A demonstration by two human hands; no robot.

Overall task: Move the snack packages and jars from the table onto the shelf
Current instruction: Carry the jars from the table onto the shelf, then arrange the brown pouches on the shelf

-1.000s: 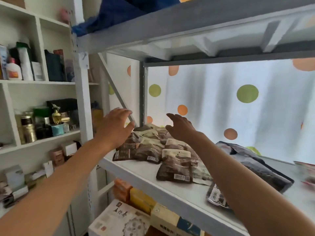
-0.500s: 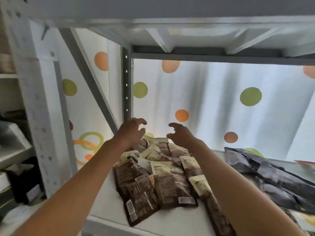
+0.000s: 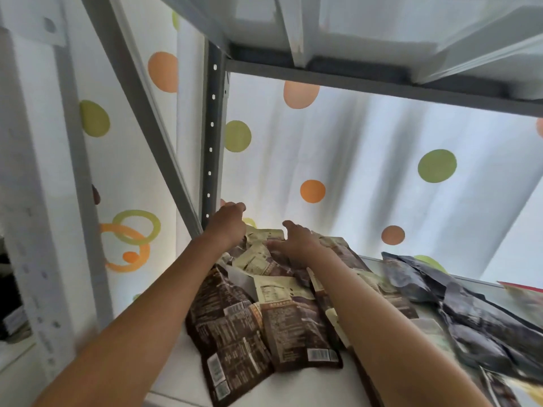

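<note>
Bright daylight glows through the dotted curtain [image 3: 367,160] at the far side, washing it pale and backlighting the shelf [image 3: 308,383]. Motion blur smears the dark packages [image 3: 470,312] at right. Wide-angle distortion bends the shelf posts [image 3: 214,127] at the edges.

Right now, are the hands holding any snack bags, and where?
Nothing is clearly held. The left hand hovers with loosely curled fingers above the brown snack packages; the right hand rests open on the pile's far end.

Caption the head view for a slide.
Both hands, left and right, reach over brown snack packs piled on the shelf.
</note>
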